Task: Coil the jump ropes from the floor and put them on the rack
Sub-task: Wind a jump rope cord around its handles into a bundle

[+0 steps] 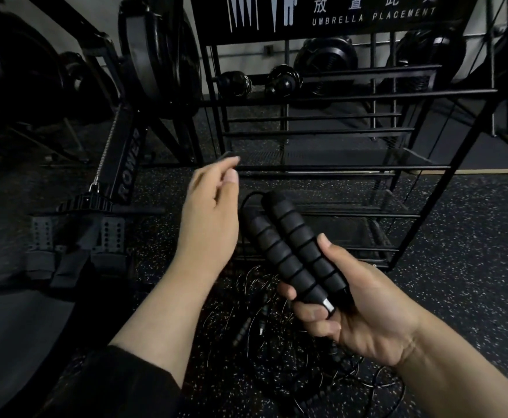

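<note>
My right hand (355, 309) grips two black ribbed foam jump rope handles (292, 251) side by side, their tops pointing up and to the left. A thin black cord (248, 200) loops out of the handle tops towards my left hand (210, 215). That hand hovers just left of the handles with fingers loosely curled near the cord; whether it pinches the cord is unclear. Below both hands, a tangle of thin ropes (276, 351) with small dark handles lies on the speckled floor. The black wire rack (337, 170) stands right behind the hands.
A rowing machine (120, 182) with foot straps sits on the left. Dumbbells (282, 81) and weight plates (162, 55) line the wall behind the rack. A sign reading "UMBRELLA PLACEMENT" (373, 15) tops the rack. Speckled rubber floor (458, 236) extends to the right.
</note>
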{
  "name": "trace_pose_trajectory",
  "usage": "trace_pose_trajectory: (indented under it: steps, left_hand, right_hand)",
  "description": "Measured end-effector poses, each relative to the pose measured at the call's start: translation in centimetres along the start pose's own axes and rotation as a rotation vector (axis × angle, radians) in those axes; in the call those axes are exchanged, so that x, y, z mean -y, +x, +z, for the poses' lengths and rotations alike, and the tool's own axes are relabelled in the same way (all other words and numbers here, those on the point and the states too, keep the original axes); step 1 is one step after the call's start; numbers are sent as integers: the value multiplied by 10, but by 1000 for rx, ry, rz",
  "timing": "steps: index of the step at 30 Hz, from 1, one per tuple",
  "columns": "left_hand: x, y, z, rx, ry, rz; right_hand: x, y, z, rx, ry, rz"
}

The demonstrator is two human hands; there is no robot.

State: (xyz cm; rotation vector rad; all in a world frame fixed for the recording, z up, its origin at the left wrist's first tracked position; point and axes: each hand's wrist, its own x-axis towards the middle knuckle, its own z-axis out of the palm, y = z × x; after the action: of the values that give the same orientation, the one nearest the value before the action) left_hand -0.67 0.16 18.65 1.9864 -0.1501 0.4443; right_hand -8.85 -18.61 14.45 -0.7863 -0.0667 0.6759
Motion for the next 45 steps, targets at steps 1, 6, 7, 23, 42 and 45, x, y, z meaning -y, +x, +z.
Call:
trace_pose_trajectory:
  steps: [1,6,7,23,42,45]
  left_hand:
    - [0,-1,1,97,-88,-1]
    - [-12,-15,6,157,-443,-135]
    - [-14,-17,7,158,-505,-167]
    - [-24,-33,28,235,-509,-166]
    - [-4,-37,26,674,582,30]
    - [-5,-40,25,720,678,34]
  right_hand:
    - [-1,-1,-1,41,10,17]
    - [-2,-4,-1,271,151,43]
    - [-2,-4,-1,307,175,33]
    - [-2,-2,7,439,242,-78]
    - [14,-8,12,-506,-927,-228]
    - [14,-6,11,-581,-1170,-165]
